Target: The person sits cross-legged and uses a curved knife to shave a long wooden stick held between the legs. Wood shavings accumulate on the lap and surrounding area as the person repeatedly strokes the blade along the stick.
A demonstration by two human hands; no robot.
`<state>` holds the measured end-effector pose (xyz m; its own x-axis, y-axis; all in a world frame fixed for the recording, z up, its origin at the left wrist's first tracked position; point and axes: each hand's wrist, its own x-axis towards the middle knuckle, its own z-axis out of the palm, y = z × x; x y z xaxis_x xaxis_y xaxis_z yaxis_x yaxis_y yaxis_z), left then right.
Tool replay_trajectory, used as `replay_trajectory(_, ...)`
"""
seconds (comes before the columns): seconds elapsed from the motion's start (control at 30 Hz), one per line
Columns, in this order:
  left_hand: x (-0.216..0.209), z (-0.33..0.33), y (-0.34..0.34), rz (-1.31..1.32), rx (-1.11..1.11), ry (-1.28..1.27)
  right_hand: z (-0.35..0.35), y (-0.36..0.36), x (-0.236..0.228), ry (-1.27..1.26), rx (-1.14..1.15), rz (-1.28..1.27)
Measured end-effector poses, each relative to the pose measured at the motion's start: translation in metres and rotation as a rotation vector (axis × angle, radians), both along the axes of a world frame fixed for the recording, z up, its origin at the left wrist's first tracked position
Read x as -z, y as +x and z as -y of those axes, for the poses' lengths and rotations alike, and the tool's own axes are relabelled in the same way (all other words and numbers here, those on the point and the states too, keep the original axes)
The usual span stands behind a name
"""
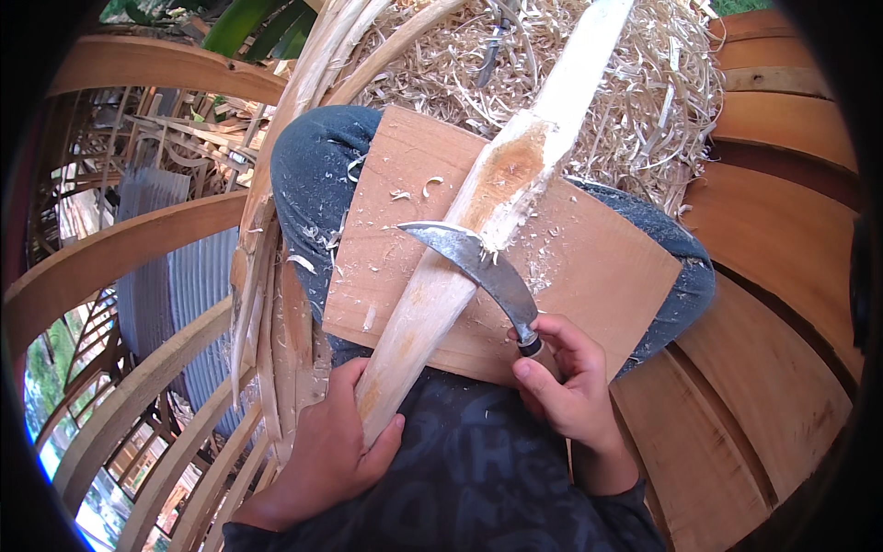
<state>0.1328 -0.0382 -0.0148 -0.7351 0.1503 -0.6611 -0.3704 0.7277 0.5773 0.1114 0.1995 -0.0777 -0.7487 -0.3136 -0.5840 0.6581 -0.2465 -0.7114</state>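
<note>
A long pale wooden pole (418, 317) slants up and to the right across my lap, with a rough brown patch near its middle. My left hand (345, 437) is wrapped round its near end. In my right hand (570, 373) is the short handle of a sickle (478, 262). Its curved dark blade lies across the pole just below the brown patch, the tip pointing left, and small shavings cling where blade and wood meet. Beneath the pole a flat wooden board (589, 267) rests on my thighs, dotted with curled shavings.
A big heap of wood shavings (662, 110) lies ahead, with a dark-bladed tool (492, 51) on it. Split wood strips (267, 304) stand along my left leg. Slatted railing (138, 248) curves along the left; wooden planks (763, 258) run along the right.
</note>
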Motion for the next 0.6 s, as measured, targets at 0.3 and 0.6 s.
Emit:
replay_trajectory(0.3, -0.001, -0.003, -0.005, -0.077, 0.031, -0.007, 0.002, -0.021, -0.006, -0.356, -0.146, 0.343)
replay_trajectory(0.6, 0.001, 0.001, -0.007, 0.043, -0.003, 0.020, 0.007, -0.019, -0.001, 0.223, -0.203, -0.126)
